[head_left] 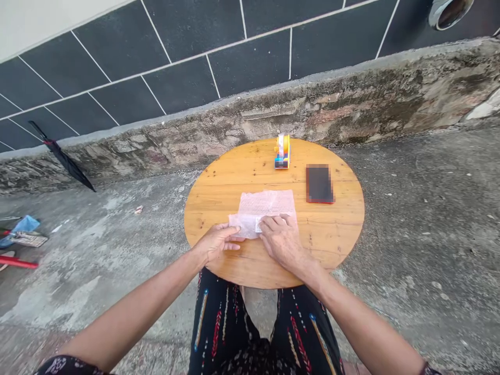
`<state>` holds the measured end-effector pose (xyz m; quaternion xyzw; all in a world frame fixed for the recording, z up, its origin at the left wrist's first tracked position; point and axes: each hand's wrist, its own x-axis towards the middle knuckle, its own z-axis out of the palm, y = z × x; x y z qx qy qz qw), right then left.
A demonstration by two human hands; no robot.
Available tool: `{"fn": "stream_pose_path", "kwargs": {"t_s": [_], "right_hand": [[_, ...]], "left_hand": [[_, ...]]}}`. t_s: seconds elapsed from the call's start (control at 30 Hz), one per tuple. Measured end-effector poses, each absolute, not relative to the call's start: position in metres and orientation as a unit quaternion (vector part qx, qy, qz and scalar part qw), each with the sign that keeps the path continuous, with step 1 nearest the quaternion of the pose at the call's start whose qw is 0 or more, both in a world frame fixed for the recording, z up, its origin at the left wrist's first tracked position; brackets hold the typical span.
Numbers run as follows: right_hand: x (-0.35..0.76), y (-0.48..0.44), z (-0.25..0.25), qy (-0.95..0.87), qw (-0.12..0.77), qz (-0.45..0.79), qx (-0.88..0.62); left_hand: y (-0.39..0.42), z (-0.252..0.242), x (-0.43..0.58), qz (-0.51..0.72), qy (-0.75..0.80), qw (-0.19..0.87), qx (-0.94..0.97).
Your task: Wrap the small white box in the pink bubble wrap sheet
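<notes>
A sheet of pinkish bubble wrap (pixel 269 200) lies on the round wooden table, its near part folded over. Under the fold a small whitish item (pixel 258 225) shows through; I cannot make out what it is. My left hand (pixel 221 240) pinches the left edge of the folded bubble wrap between thumb and fingers. Flat across the right part of the fold rests my right hand (pixel 280 237), its fingers stretched out and pressing down, covering part of the item.
On the round table (pixel 219 182) stand a yellow and blue tape dispenser (pixel 282 151) at the back and a dark, blurred-out rectangular object (pixel 319 183) at the right. A black umbrella (pixel 66 160) leans on the tiled wall. A red handle (pixel 17 261) lies at far left.
</notes>
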<state>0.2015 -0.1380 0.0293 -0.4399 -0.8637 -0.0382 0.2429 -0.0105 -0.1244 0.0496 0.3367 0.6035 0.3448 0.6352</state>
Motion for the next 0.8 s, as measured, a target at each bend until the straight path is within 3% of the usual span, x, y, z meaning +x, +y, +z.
{"fn": "stream_pose_path", "kwargs": {"t_s": [0.5, 0.8], "right_hand": [[0.203, -0.137, 0.030, -0.866, 0.249, -0.037, -0.432], [0.202, -0.137, 0.030, -0.865, 0.247, -0.043, -0.434]], "left_hand": [[-0.118, 0.030, 0.013, 0.403, 0.658, 0.511, 0.379], [-0.121, 0.030, 0.019, 0.427, 0.663, 0.505, 0.351]]}}
